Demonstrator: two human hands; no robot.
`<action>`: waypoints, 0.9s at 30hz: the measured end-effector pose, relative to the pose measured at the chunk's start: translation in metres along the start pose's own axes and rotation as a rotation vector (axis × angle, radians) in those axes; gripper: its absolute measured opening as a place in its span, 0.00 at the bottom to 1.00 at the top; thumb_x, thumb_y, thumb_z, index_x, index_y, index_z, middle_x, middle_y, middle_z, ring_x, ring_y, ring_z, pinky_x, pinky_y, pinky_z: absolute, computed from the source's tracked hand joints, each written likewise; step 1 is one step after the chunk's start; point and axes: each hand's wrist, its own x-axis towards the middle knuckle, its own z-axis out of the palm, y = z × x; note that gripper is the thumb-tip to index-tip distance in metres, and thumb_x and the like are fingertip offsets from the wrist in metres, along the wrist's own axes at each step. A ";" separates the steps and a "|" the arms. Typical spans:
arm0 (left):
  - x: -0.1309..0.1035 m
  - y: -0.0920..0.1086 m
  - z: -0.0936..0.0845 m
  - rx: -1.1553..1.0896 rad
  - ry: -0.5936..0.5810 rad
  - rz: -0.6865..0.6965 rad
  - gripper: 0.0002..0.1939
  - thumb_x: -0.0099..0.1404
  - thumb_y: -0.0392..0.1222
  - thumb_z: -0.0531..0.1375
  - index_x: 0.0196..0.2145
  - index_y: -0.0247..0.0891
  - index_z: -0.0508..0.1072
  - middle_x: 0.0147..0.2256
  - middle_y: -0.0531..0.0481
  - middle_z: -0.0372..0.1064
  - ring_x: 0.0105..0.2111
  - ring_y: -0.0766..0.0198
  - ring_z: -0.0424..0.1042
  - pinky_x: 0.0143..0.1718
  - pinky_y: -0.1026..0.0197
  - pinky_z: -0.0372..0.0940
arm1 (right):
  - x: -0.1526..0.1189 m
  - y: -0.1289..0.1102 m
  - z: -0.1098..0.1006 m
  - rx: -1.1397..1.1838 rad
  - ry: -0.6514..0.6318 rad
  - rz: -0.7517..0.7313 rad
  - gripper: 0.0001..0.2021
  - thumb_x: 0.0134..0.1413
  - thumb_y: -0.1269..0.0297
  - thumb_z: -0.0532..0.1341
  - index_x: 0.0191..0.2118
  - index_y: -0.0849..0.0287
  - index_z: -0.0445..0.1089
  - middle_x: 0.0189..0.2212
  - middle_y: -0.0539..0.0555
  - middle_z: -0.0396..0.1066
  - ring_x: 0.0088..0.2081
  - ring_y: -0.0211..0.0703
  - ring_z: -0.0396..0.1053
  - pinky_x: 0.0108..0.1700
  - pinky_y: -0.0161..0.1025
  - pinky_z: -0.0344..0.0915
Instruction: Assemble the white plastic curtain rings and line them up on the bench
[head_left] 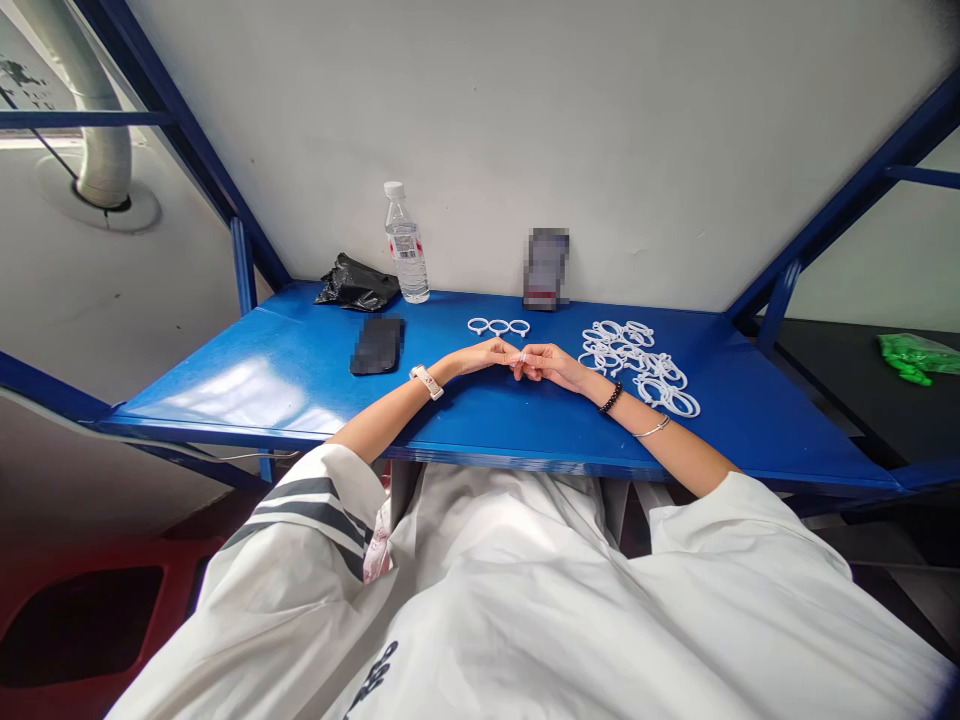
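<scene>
My left hand and my right hand meet fingertip to fingertip above the middle of the blue table. Both are closed in a pinch. A small white bit shows where the fingers touch; most of it is hidden, and I cannot make out what it is. Just beyond the hands lie three white plastic rings side by side in a row. To the right of my right hand, a loose pile of several similar white rings with small loops is spread near my forearm.
The blue table stands against a pale wall. A black phone-like slab lies at left, behind it a crumpled black plastic bag and an upright water bottle. A blurred phone-shaped thing leans on the wall. Blue frame bars rise at both sides.
</scene>
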 end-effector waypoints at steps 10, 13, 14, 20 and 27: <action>-0.002 0.008 0.001 0.098 0.002 -0.041 0.31 0.55 0.68 0.67 0.26 0.31 0.77 0.28 0.44 0.75 0.30 0.64 0.69 0.35 0.62 0.61 | -0.002 -0.001 -0.001 -0.199 0.008 -0.066 0.20 0.50 0.45 0.72 0.32 0.61 0.77 0.24 0.52 0.74 0.31 0.40 0.70 0.30 0.34 0.60; -0.002 0.011 0.002 0.121 -0.003 -0.038 0.32 0.55 0.69 0.66 0.23 0.32 0.74 0.26 0.47 0.71 0.28 0.66 0.66 0.33 0.62 0.57 | -0.002 -0.001 -0.003 -0.264 0.015 -0.080 0.20 0.51 0.46 0.71 0.32 0.61 0.77 0.25 0.52 0.74 0.27 0.36 0.66 0.30 0.35 0.61; -0.002 0.011 0.002 0.127 -0.004 -0.040 0.32 0.55 0.69 0.66 0.22 0.32 0.73 0.25 0.47 0.70 0.27 0.66 0.65 0.32 0.63 0.56 | -0.002 -0.001 -0.003 -0.280 0.016 -0.082 0.20 0.51 0.46 0.71 0.32 0.61 0.77 0.25 0.51 0.74 0.27 0.36 0.65 0.30 0.35 0.61; -0.003 0.015 0.004 0.154 0.005 -0.068 0.29 0.56 0.65 0.66 0.21 0.33 0.67 0.24 0.49 0.67 0.26 0.69 0.59 0.30 0.63 0.51 | -0.002 -0.001 -0.005 -0.336 0.025 -0.097 0.20 0.51 0.45 0.70 0.33 0.61 0.77 0.30 0.54 0.77 0.26 0.35 0.64 0.29 0.35 0.62; -0.003 0.018 0.004 0.159 0.001 -0.079 0.28 0.56 0.64 0.65 0.22 0.33 0.68 0.24 0.52 0.63 0.25 0.71 0.55 0.29 0.63 0.48 | -0.002 -0.001 -0.006 -0.412 0.043 -0.120 0.22 0.51 0.43 0.68 0.31 0.61 0.76 0.31 0.55 0.78 0.24 0.34 0.62 0.28 0.35 0.60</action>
